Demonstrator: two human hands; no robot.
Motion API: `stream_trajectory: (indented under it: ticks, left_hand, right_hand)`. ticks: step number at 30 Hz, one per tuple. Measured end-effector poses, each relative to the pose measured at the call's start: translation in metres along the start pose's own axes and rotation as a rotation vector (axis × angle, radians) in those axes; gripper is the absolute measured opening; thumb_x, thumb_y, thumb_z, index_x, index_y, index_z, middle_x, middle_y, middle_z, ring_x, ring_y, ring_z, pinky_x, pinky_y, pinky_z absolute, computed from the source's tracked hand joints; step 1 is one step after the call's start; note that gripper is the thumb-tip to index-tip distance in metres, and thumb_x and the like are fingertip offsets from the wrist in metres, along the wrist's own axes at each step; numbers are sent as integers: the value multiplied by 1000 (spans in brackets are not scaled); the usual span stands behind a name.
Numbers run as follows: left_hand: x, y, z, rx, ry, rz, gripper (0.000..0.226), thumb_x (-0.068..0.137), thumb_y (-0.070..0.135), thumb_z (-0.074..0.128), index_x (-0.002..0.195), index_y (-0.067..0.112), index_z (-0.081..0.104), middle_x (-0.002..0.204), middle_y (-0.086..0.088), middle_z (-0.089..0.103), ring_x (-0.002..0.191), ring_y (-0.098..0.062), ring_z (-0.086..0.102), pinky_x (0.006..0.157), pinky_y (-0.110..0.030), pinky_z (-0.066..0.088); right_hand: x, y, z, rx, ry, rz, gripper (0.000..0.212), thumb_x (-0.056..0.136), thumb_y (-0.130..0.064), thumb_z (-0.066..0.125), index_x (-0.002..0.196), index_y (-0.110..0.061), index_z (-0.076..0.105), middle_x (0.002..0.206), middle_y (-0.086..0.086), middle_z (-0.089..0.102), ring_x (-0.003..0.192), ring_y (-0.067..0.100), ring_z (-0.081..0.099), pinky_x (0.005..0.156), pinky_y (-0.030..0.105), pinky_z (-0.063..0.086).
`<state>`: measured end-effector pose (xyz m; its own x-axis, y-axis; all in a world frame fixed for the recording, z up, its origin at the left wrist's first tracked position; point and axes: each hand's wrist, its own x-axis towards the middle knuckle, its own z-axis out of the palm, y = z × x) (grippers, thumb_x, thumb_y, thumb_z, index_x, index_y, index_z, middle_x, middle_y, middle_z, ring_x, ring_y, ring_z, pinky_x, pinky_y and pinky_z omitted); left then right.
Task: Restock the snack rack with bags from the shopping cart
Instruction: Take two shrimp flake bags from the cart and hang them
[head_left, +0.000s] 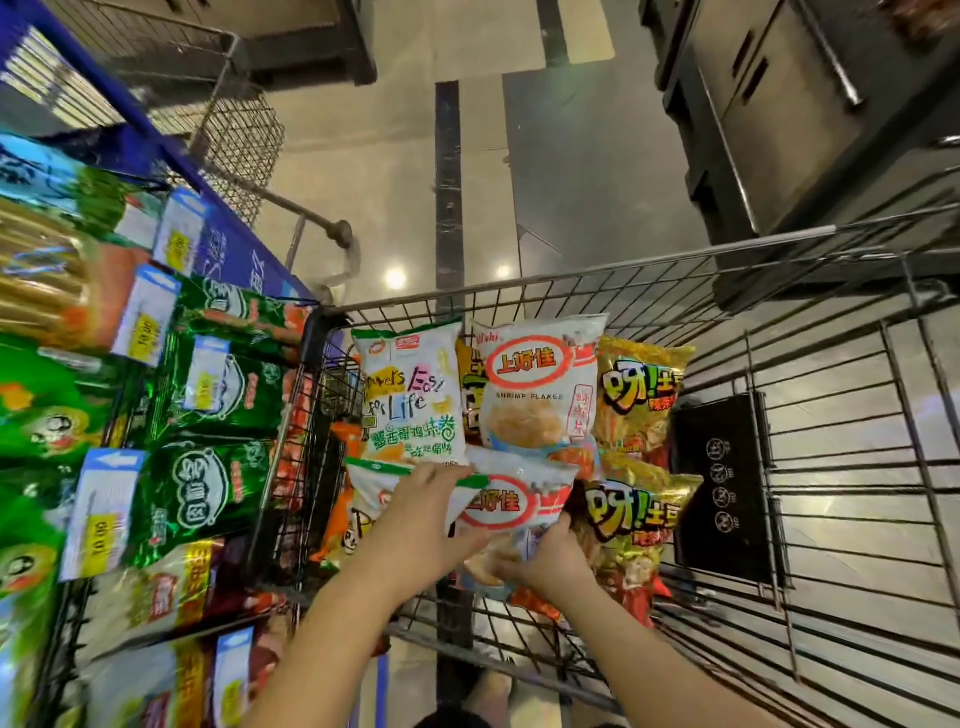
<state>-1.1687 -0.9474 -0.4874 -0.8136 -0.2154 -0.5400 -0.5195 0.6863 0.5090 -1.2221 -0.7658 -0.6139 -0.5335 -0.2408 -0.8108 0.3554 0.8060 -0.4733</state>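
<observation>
Down inside the shopping cart (779, 248), both hands have hold of the near shrimp-flakes bag (511, 501), a white pack with a red oval logo that lies on top of the other snacks at the cart's near left side. The left hand (421, 519) comes in from the left, the backs of its fingers (452, 474) showing, held close together and laid over the bag's upper left corner. Its thumb runs in at the bag's left edge, though the tip cannot be made out. The right hand (545, 564) takes the bag's lower end, its thumb pressed on the front face and its other fingers curled beneath, mostly hidden. Just beyond lies the far shrimp-flakes bag (540, 384), the same design and printed SHRIMP FLAKES. Beside that one on the left is a white-and-green bag (410, 395) with scrawled lettering, and a second bag of that kind (370, 486) sits partly under the left hand. Two gold fries bags (639, 395) lie along the right of the pile, one behind the other, and right of them a black panel (722, 488) with white round symbols leans against the wire. The snack rack (228, 254) stands touching the cart's left side. Its blue edge slants away, and its rows hold green bags (208, 488) and yellow ones, with price tags (101, 512) clipped in front. A second wire cart (234, 135) stands farther off by the rack on the glossy floor (363, 156).
</observation>
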Motion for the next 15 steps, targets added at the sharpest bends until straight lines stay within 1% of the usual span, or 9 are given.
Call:
stream_trajectory:
  ticks: [2, 5, 11, 13, 15]
  left_hand:
    - [0, 0, 1, -4, 5, -2, 77, 90, 52, 72, 155, 30, 37, 151, 9, 37, 142, -13, 33, 118, -33, 34]
    - [0, 4, 0, -8, 0, -3, 76, 90, 51, 73, 155, 31, 38, 151, 9, 37, 142, -14, 35, 117, -34, 35]
    - [1, 19, -14, -10, -67, -20, 79, 90, 55, 71, 156, 33, 34, 159, 5, 32, 147, -18, 30, 118, -40, 36]
    - [1, 26, -19, -5, -68, -21, 79, 90, 57, 71, 156, 33, 35, 160, 5, 33, 148, -18, 30, 120, -40, 34]
    - [1, 33, -23, -6, -71, -22, 78, 89, 57, 71, 155, 33, 35, 159, 5, 34, 148, -17, 31, 120, -39, 33]
  right_hand:
    - [1, 2, 0, -9, 45, 1, 102, 65, -40, 95, 139, -10, 32, 134, 7, 58, 125, 28, 59, 99, 37, 51]
    - [-3, 2, -8, -28, 66, -12, 96, 65, -46, 94, 137, -14, 39, 130, 4, 64, 120, 26, 63, 93, 33, 52]
    - [-24, 4, -44, -18, 89, -48, 93, 65, -45, 94, 141, -24, 45, 134, -3, 64, 124, 24, 61, 98, 33, 50]
    - [-33, 8, -59, -14, 90, -63, 91, 65, -46, 94, 139, -27, 46, 130, -7, 64, 123, 23, 61, 97, 31, 49]
    - [-42, 13, -74, 33, 77, -82, 87, 63, -44, 96, 135, -29, 48, 122, -11, 64, 120, 19, 61, 99, 31, 50]
